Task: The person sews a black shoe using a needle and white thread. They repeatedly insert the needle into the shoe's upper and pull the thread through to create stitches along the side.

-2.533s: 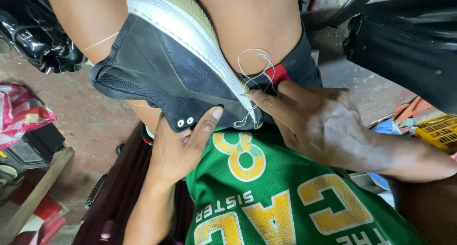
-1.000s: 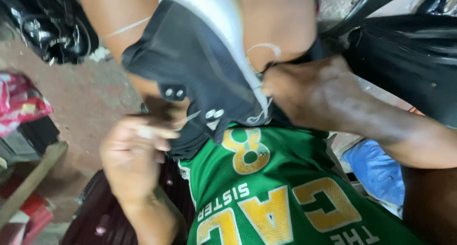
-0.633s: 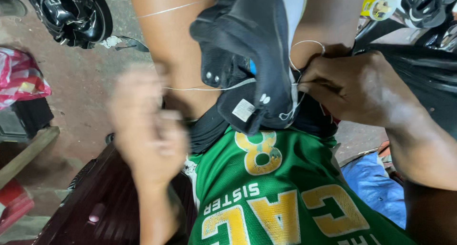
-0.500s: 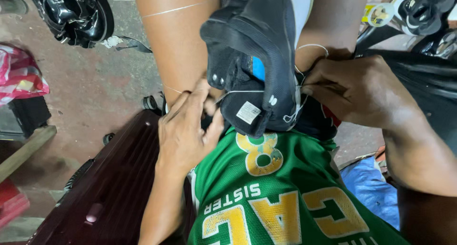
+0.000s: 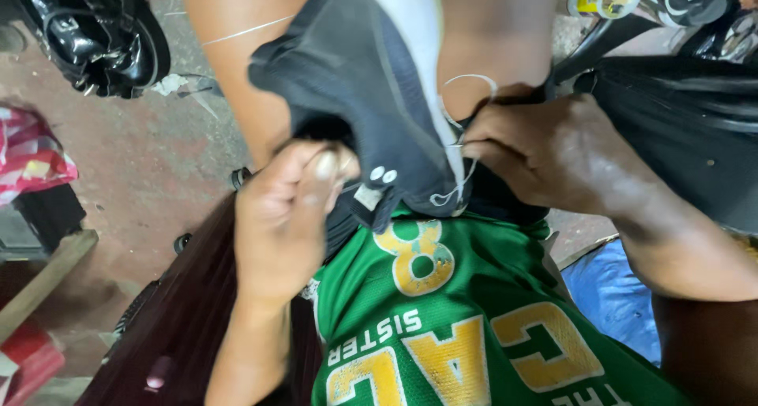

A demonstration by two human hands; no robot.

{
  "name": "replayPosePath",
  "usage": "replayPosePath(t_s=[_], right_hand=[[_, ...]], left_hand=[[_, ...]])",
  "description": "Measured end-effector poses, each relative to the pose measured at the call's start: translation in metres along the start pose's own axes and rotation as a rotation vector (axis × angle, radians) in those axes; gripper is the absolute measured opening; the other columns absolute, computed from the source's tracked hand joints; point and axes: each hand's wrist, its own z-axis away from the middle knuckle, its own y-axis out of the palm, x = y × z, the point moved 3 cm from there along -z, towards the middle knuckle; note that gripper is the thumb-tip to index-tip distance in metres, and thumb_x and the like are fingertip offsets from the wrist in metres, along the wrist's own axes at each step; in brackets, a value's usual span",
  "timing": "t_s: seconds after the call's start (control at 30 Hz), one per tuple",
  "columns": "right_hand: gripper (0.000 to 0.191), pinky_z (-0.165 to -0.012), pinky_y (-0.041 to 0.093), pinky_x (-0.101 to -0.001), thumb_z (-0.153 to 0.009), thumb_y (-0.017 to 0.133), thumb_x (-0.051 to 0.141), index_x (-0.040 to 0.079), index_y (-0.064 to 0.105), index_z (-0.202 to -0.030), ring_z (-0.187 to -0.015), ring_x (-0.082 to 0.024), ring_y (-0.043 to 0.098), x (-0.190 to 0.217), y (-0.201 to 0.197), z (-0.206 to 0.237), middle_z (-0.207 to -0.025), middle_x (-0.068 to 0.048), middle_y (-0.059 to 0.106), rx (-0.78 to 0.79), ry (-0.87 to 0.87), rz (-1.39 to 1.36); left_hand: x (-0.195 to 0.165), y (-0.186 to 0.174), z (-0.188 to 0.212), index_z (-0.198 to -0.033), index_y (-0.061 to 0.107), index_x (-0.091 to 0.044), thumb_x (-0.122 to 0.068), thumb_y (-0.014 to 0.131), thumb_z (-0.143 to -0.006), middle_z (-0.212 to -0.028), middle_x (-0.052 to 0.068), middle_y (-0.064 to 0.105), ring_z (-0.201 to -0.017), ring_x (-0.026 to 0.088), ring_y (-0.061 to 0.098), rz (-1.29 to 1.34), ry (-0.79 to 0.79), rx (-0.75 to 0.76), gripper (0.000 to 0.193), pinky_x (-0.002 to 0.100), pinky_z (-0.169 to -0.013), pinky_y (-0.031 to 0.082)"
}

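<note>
Head view shows the dark shoe (image 5: 371,98) wedged between the knees, long axis running far to near, left hand (image 5: 284,217) curled closed on its near-left edge, right hand (image 5: 545,149) pinching white thread (image 5: 462,130) just right of it.

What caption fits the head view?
Left hand grips a dark shoe's opening; right hand pinches white thread.
</note>
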Motion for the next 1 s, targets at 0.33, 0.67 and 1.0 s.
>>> replayPosePath(t_s=[0.33, 0.67, 1.0], right_hand=[[0.014, -0.053, 0.050, -0.0372, -0.097, 0.074, 0.020, 0.008, 0.066, -0.095, -0.062, -0.022, 0.067, -0.008, 0.014, 0.009, -0.080, -0.004, 0.069, -0.011, -0.114, -0.005], [0.011, -0.052, 0.049, -0.0371, -0.083, 0.065, 0.008, 0.006, 0.061, -0.093, -0.067, -0.023, 0.067, 0.008, 0.003, 0.002, -0.078, -0.007, 0.062, 0.070, -0.116, 0.168], [0.006, -0.060, 0.053, -0.0338, -0.084, 0.062, 0.013, 0.012, 0.058, -0.089, -0.076, -0.020, 0.066, 0.036, 0.013, -0.006, -0.079, -0.004, 0.057, 0.104, -0.169, 0.591]], left_hand=[[-0.011, 0.029, -0.040, -0.112, 0.068, 0.000, -0.009, 0.071, -0.074, -0.114, 0.028, 0.068, -0.109, 0.051, 0.059, -0.784, 0.157, 0.257, 0.039, 0.054, -0.095, 0.045], [-0.006, 0.030, -0.046, -0.112, 0.068, -0.001, -0.014, 0.075, -0.077, -0.117, 0.024, 0.069, -0.114, 0.045, 0.060, -0.742, -0.003, 0.224, 0.038, 0.049, -0.096, 0.047], [-0.009, 0.028, -0.044, -0.096, 0.073, -0.002, -0.009, 0.071, -0.079, -0.101, 0.022, 0.073, -0.099, 0.044, 0.066, -0.677, 0.091, 0.280, 0.019, 0.049, -0.085, 0.052]])
